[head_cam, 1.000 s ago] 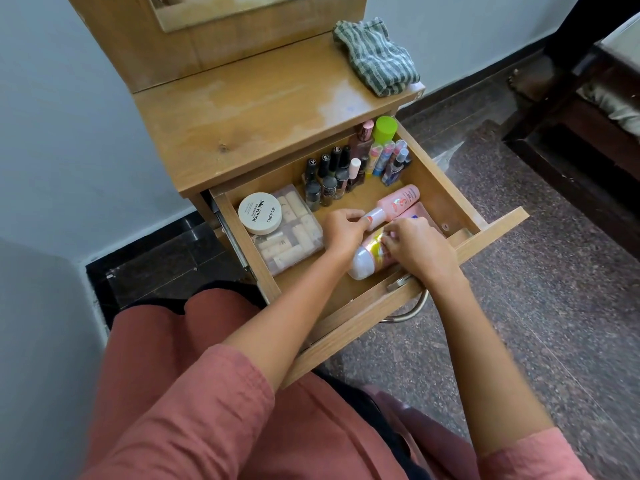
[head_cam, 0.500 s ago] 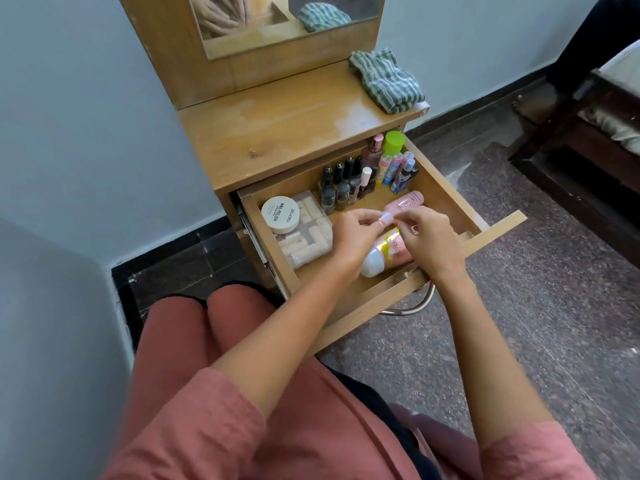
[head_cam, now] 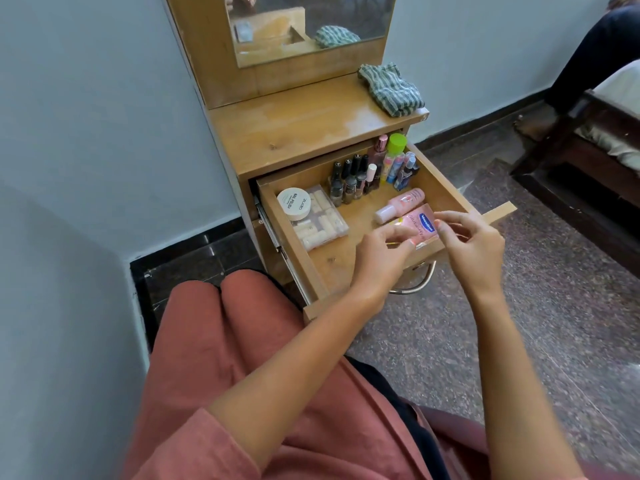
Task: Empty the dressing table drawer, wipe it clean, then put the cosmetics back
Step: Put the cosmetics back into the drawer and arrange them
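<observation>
The wooden drawer (head_cam: pixel 294 233) of the dressing table stands pulled open. Inside, a pink lotion bottle (head_cam: pixel 420 223) with a blue label lies near the front, beside a smaller pink bottle (head_cam: pixel 400 204). My left hand (head_cam: pixel 382 258) and my right hand (head_cam: pixel 471 244) hover just over the front edge, fingertips touching the lotion bottle's near end. At the back stand several dark nail polish bottles (head_cam: pixel 349 180) and a green-capped bottle (head_cam: pixel 394 150). A round white tub (head_cam: pixel 294 203) rests on a clear box (head_cam: pixel 320 223) at the left.
A striped green cloth (head_cam: pixel 389 90) lies on the right corner of the table top (head_cam: pixel 294 126), under a mirror (head_cam: pixel 311 26). A dark wooden bed frame (head_cam: pixel 581 161) stands to the right on the speckled floor. A wall runs along the left.
Both hands have drawn back from the drawer's middle toward its front edge, uncovering the lotion bottle's blue label. The camera has pulled back and tilted up, showing more of the mirror.
</observation>
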`<action>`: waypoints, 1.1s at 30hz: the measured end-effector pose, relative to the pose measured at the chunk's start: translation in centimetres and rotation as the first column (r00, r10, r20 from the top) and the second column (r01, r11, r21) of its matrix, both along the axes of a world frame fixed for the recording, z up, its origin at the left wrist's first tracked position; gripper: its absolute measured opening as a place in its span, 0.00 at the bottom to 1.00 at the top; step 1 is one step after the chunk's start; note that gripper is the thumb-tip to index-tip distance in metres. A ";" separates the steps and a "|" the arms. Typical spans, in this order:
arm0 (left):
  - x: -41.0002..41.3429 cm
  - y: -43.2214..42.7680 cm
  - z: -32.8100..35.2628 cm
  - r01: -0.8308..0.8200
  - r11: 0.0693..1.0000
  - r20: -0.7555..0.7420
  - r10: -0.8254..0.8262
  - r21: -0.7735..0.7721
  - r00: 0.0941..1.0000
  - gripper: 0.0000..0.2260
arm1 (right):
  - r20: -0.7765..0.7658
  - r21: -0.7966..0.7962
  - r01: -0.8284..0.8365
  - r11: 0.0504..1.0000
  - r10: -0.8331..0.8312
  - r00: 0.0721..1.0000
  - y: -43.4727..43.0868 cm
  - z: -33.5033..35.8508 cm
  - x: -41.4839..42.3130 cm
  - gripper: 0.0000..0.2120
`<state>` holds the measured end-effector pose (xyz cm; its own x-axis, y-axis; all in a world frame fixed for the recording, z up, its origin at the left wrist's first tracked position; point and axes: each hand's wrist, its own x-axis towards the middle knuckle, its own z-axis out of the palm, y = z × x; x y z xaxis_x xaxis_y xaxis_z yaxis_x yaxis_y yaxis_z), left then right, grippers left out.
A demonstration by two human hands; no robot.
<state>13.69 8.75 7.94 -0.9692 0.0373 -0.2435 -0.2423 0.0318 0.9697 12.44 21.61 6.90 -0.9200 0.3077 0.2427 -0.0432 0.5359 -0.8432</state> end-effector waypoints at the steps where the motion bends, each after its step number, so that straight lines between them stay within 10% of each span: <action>1: 0.7 0.3 -0.2 0.010 0.999 0.007 -0.010 0.031 1.000 0.07 | 0.002 -0.058 0.035 0.998 -0.035 0.999 0.1 -0.3 0.5 0.08; 8: 4.9 2.1 -3.7 0.108 0.989 0.199 -0.127 0.100 0.972 0.07 | 0.163 -0.499 0.279 0.821 -0.227 0.960 0.4 -3.6 3.1 0.11; 19: 4.0 2.9 -8.5 -0.419 0.816 0.621 0.096 0.398 0.778 0.09 | 0.478 -0.668 0.458 0.587 -0.133 0.868 0.1 -7.5 2.9 0.04; 33: 2.7 2.9 -8.5 -0.654 0.596 0.687 0.223 0.465 0.692 0.06 | 0.490 -0.693 0.473 0.544 -0.125 0.862 0.0 -8.1 0.9 0.08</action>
